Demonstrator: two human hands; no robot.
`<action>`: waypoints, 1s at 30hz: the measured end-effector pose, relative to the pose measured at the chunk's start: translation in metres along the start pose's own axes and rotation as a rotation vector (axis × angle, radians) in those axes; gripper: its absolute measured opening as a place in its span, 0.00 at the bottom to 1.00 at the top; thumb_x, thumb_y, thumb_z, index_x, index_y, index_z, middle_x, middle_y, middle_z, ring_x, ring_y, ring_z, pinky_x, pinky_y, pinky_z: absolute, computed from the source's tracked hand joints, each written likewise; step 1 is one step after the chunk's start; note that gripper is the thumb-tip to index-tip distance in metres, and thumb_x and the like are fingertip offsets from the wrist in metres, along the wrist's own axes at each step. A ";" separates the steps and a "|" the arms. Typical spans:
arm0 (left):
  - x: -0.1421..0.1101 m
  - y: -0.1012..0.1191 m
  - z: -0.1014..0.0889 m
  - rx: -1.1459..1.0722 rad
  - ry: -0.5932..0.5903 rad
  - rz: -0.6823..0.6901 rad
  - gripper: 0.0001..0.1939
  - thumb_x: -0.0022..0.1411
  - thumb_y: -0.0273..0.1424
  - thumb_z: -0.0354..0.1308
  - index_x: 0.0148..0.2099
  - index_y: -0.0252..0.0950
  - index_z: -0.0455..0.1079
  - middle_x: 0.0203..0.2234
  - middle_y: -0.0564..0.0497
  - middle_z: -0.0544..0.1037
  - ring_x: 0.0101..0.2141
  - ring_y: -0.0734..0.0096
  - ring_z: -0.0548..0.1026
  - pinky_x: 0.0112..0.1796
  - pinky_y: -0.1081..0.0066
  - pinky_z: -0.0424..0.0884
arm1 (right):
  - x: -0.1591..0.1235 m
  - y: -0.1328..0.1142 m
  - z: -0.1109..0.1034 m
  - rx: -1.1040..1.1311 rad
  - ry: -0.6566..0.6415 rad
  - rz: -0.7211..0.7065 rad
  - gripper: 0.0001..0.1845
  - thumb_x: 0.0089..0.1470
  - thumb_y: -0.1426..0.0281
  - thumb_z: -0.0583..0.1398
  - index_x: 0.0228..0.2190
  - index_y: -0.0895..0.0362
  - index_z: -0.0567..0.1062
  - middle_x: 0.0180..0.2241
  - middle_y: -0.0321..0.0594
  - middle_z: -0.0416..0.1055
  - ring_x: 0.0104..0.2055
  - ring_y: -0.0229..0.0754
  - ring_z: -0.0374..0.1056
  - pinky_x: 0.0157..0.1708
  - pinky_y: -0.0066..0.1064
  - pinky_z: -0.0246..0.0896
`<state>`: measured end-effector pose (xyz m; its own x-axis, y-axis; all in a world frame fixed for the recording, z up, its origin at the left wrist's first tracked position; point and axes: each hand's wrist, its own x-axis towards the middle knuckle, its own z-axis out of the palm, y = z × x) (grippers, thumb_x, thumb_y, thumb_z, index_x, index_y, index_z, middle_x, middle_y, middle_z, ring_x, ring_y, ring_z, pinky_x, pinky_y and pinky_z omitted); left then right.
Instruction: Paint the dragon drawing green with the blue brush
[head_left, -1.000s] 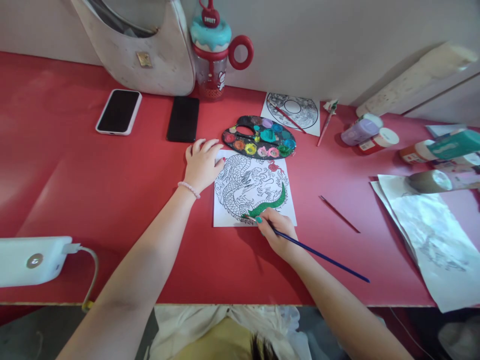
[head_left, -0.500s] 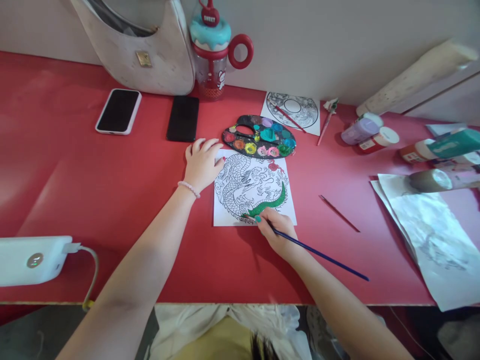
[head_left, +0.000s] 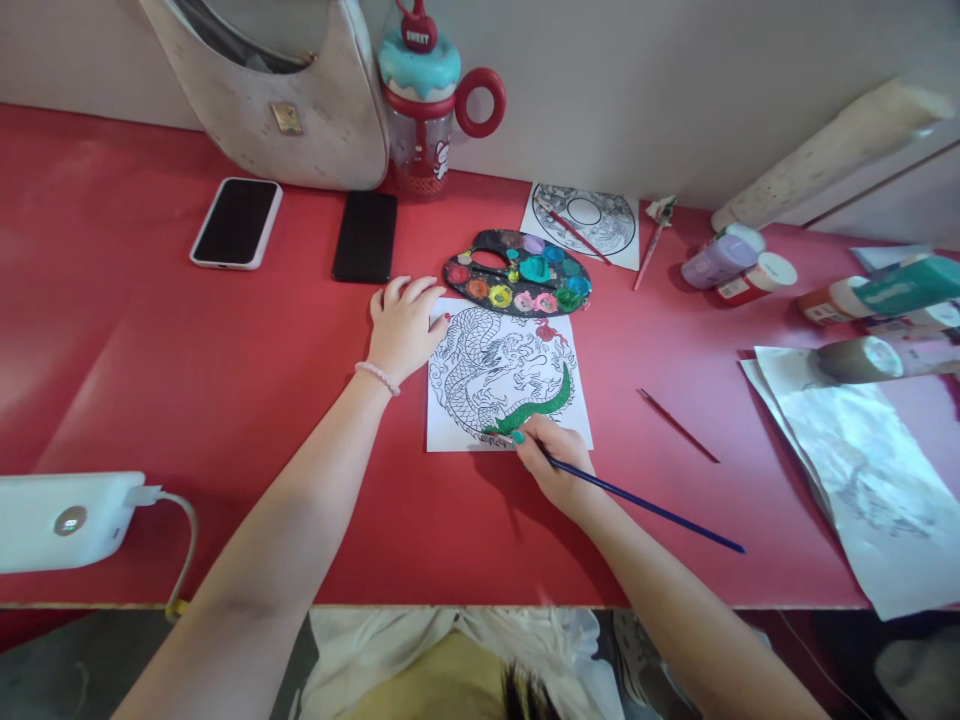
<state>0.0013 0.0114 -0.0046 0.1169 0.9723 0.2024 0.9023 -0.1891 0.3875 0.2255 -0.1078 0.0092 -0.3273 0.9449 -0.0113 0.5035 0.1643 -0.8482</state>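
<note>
A white sheet with a printed dragon drawing (head_left: 510,375) lies on the red table. Part of the dragon's body is green and a small figure at its upper right is red. My left hand (head_left: 403,325) rests with fingers spread, its thumb on the sheet's upper left edge. In a pinch, my right hand (head_left: 551,455) grips a dark blue paintbrush (head_left: 645,503). The brush tip meets the lower end of the green band. Just beyond the sheet is a black paint palette (head_left: 517,273) with several colours in its wells.
Two phones (head_left: 365,237) lie left of the palette, below a handbag (head_left: 300,120) and a cup (head_left: 421,120). Right are a thin brush (head_left: 679,426), paint bottles (head_left: 724,257) and loose papers (head_left: 862,480). A power bank (head_left: 67,520) sits at the left, its cable hanging over the front edge.
The back end of the blue paintbrush has swung slightly up and to the right. My left hand stays in place on the sheet.
</note>
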 end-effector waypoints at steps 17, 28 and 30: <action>0.000 0.001 -0.001 -0.002 -0.007 -0.005 0.18 0.66 0.32 0.55 0.57 0.45 0.70 0.60 0.50 0.70 0.61 0.47 0.60 0.58 0.44 0.56 | 0.000 0.000 0.001 -0.005 -0.004 -0.016 0.15 0.59 0.67 0.53 0.22 0.53 0.57 0.19 0.30 0.54 0.21 0.34 0.50 0.21 0.27 0.46; 0.000 0.001 -0.001 0.007 -0.002 -0.002 0.18 0.65 0.32 0.55 0.57 0.46 0.70 0.60 0.51 0.70 0.60 0.48 0.60 0.58 0.44 0.57 | 0.001 0.000 0.001 -0.031 -0.025 -0.016 0.15 0.59 0.66 0.53 0.22 0.53 0.57 0.19 0.31 0.54 0.21 0.34 0.50 0.21 0.28 0.46; 0.000 0.001 -0.001 0.008 -0.003 -0.003 0.18 0.65 0.32 0.55 0.57 0.46 0.70 0.60 0.50 0.70 0.60 0.48 0.60 0.58 0.44 0.57 | 0.001 0.000 0.001 -0.032 -0.025 -0.019 0.16 0.59 0.67 0.53 0.22 0.53 0.56 0.19 0.30 0.53 0.21 0.34 0.50 0.22 0.28 0.46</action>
<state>0.0018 0.0112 -0.0037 0.1156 0.9732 0.1990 0.9059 -0.1855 0.3807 0.2242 -0.1073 0.0088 -0.3568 0.9342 -0.0085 0.5219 0.1917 -0.8311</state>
